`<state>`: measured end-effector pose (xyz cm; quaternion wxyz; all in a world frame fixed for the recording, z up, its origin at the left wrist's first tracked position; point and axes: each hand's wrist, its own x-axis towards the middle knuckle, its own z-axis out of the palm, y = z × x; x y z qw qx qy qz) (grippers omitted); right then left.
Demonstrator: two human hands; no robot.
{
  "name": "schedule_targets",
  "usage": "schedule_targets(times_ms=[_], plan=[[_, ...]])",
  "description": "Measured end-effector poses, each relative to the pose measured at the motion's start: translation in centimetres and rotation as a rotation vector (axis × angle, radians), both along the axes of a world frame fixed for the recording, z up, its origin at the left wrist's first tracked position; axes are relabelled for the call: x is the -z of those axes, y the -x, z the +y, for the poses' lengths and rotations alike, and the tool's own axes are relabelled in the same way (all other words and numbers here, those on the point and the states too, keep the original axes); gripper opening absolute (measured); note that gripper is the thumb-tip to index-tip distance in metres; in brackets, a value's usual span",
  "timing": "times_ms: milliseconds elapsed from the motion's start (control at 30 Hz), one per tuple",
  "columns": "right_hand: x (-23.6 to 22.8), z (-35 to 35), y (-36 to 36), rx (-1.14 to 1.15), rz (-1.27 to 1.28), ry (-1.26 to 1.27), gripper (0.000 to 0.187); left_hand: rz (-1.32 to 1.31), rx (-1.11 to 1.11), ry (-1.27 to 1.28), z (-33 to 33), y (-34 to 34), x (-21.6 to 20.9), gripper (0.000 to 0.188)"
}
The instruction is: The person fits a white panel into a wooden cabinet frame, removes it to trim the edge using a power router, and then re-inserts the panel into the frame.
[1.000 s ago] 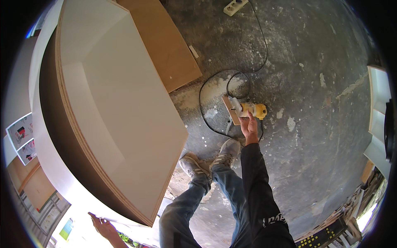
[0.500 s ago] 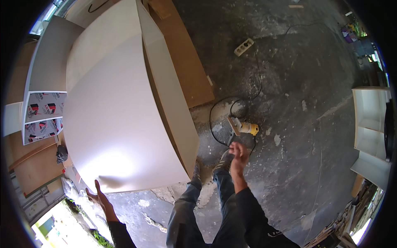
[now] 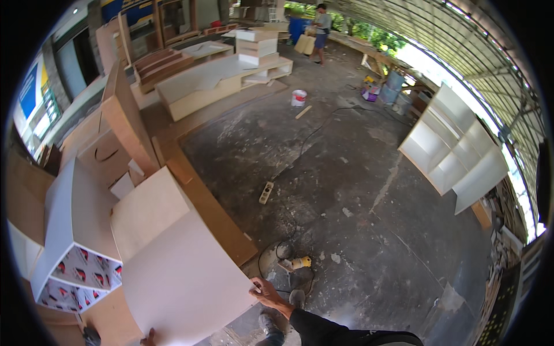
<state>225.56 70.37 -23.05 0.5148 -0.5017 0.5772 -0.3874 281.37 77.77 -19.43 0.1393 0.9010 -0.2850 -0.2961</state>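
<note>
A large white panel point(image 3: 190, 277) lies over a pale box-like cabinet point(image 3: 151, 218) in front of me on the left. My right hand point(image 3: 266, 293) is closed on the panel's right corner, its fingers at the edge. At the panel's near left edge, part of my left hand point(image 3: 148, 338) shows against the border; its fingers seem to grip the edge, and the rest is out of the picture. By my feet, a yellow power tool point(image 3: 300, 263) with a flat base rests on the floor, its black cord curling beside it.
A power strip point(image 3: 266, 192) lies beyond the tool. Left of the panel stands a white cabinet point(image 3: 95, 202) with patterned compartments. A brown board point(image 3: 213, 213) lies along the far side. Shelving point(image 3: 453, 144) stands at right. Farther off are a bucket point(image 3: 298, 98) and a person point(image 3: 321, 32).
The view has tilted up, bringing the workshop into sight. My right hand, raised in the air before, now grips the panel's right corner. My left hand has moved onto the panel's near edge.
</note>
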Motion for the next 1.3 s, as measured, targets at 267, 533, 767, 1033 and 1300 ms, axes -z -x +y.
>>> schedule_targets(times_ms=[267,533,767,1033,1300], plan=[[-20.8,-3.7,5.9,0.099,-0.592,0.22,0.046,0.25,0.075,0.324,-9.1,12.3,-9.9,0.058],[-30.6,1.9,19.9,0.348,-1.029,0.417,0.055,0.925,-0.073,0.727,-7.4,28.0,-8.6,0.064],[-37.5,14.0,33.9,0.294,-0.729,0.794,0.057,1.253,-0.026,0.747,-5.7,54.1,-6.5,0.076],[-37.9,18.7,43.6,0.848,-0.273,0.724,0.013,1.541,0.237,0.468,1.6,90.1,-7.9,0.084],[-39.5,23.0,56.7,1.26,0.194,0.914,0.007,1.676,0.167,-0.33,3.7,105.5,-1.1,0.097]])
